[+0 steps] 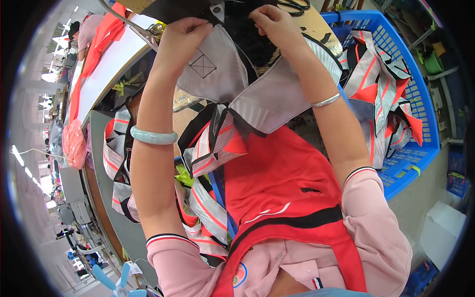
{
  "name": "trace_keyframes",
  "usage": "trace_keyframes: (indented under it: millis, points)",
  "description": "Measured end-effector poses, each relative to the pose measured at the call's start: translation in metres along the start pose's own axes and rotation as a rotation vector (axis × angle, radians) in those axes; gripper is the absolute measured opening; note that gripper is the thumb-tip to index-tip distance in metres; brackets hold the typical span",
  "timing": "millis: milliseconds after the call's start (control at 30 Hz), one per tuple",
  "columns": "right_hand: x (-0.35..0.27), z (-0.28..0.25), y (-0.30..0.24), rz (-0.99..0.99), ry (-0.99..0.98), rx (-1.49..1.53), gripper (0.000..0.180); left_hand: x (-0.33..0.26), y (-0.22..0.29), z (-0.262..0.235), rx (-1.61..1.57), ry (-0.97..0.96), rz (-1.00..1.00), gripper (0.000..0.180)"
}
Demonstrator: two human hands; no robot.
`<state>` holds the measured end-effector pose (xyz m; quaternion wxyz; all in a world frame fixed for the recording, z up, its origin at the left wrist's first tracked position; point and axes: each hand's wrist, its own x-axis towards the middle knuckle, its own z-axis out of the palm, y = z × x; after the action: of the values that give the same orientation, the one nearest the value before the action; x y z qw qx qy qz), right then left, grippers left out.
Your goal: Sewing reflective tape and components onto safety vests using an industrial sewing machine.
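A grey reflective fabric piece [217, 69] with black edging and a stitched crossed square hangs in front of me, its second grey panel spreading right. My left hand [187, 35] is closed, thumb and fingers pinching its upper left edge. Across the dark gap, my right hand [273, 25] is also closed, its fingertips pinched at the black part of the same piece. Between the hands, at the top, is a dark machine part [216, 10] with a small metal piece. More striped grey and orange fabric pieces [213, 141] hang below, next to my red apron [282, 173].
A blue plastic basket [410, 171] on the right holds several striped pieces [376, 89]. Black-handled scissors [295, 6] lie on the tabletop at the top. On the left are a long white table [106, 64] with orange fabric, a person [91, 32], and a blue fan [118, 286].
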<state>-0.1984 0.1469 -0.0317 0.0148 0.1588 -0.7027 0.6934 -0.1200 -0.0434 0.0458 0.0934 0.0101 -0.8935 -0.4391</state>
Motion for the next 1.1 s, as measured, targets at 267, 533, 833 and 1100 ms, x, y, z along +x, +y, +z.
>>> trace_keyframes:
  millis: [267,533,833,1100]
  points:
    - [-0.045,-0.009,-0.005,-0.530,-0.136,-0.369,0.042,-0.035,0.004,0.000,0.024,-0.037,0.037,0.026]
    - [-0.124,-0.019,-0.023,0.218,-0.380,0.363,0.029,-0.087,0.028,-0.011,0.176,-0.104,0.374,0.032]
    - [-0.149,-0.042,-0.016,0.299,-0.133,0.556,0.031,-0.120,-0.009,0.067,-0.874,0.146,-0.103,0.017]
    - [-0.150,-0.027,-0.092,-0.433,0.011,-0.477,0.029,-0.114,0.011,0.112,-0.896,0.307,-0.062,0.013]
